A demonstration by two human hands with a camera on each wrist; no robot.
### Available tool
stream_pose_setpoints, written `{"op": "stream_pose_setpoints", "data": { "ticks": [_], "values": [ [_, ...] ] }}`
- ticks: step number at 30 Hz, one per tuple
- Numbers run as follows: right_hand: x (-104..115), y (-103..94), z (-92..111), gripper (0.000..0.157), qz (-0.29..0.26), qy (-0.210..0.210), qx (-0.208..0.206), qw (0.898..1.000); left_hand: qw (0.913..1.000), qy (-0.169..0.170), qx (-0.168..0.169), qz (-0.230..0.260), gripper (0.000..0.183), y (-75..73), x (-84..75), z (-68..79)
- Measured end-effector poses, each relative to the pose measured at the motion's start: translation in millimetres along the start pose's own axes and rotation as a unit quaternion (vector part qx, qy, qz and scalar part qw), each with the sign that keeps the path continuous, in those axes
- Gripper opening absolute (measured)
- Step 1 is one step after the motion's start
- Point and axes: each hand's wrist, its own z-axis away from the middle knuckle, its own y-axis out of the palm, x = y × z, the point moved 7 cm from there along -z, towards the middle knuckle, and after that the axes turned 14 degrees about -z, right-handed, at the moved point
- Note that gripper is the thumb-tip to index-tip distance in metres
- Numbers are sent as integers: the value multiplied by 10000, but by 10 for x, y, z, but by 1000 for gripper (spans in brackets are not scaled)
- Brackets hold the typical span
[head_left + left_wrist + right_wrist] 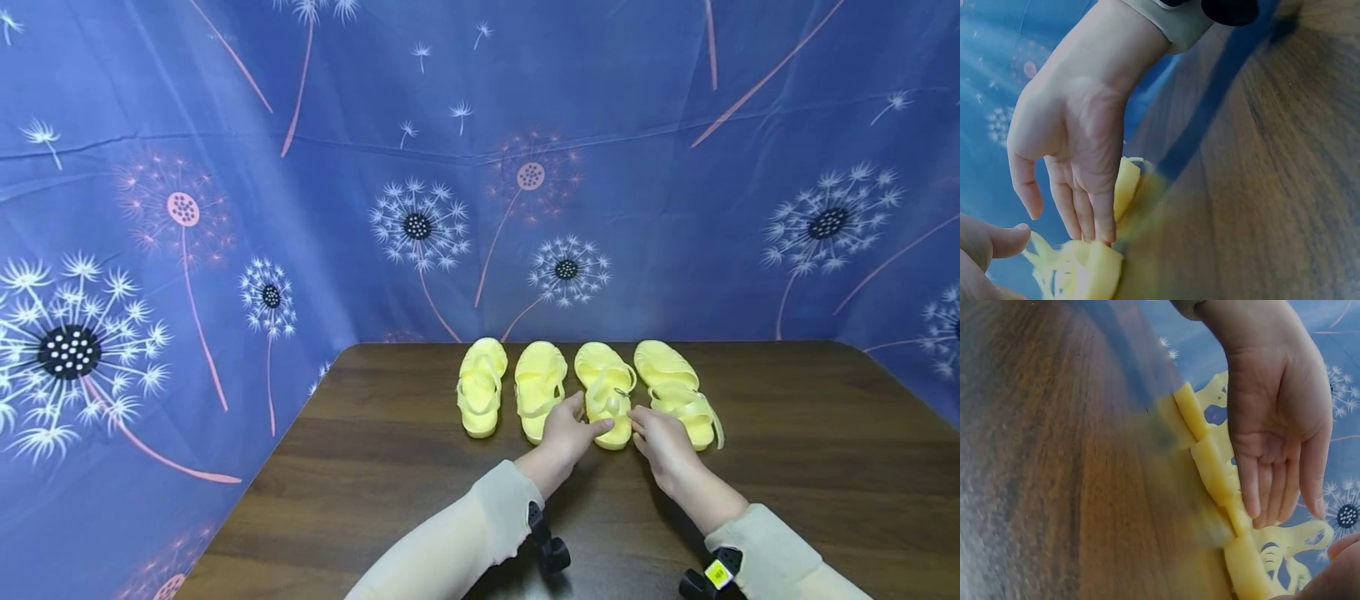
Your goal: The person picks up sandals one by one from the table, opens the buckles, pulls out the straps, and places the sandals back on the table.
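Four yellow strapped sandals stand in a row at the back of the table: the leftmost sandal [478, 396], the second sandal [536, 382], the third sandal [596, 360] and the rightmost sandal [662, 364]. My left hand [564, 432] is at the left side of the third sandal, its thumb stretched toward the heel. On the opposite side is my right hand [665, 443], fingertips right at the third sandal's edge and overlapping the rightmost one. Both wrist views show straight fingers with the thumbs apart. The rightmost sandal's strap hangs out to its right.
The brown wooden table [360, 467] has rounded back corners. Behind it and along its left side hangs a blue cloth [645, 200] printed with dandelions. A black wrist mount [551, 546] sits under the left sleeve.
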Motion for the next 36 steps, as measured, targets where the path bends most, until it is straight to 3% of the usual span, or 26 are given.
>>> {"op": "stream_pose_setpoints", "data": {
  "ticks": [3,10,14,19,26,28,34,36],
  "values": [
    [62,1,36,65,158,-78,101,9998,9994,243,-90,-212,67,-32,-108,26],
    [194,0,114,62,375,-201,301,9986,9987,501,27,23,63,-20,-287,114],
    [285,-50,154,62,385,-300,308,9983,9975,697,54,-87,62,14,-377,143],
    [400,-196,222,67,438,-546,185,9974,9972,699,64,-269,61,66,-465,170],
    [625,-431,246,74,-418,-1422,158,9888,9965,699,156,-439,60,199,-578,211],
    [671,-501,235,70,-551,-1586,55,9858,9955,744,161,-557,59,240,-609,215],
    [681,-765,153,27,-994,-1747,-535,9781,9929,776,168,-890,63,364,-662,218],
    [649,-858,128,30,-872,-1658,-811,9789,9927,717,128,-966,65,404,-659,211]
  ]
}}
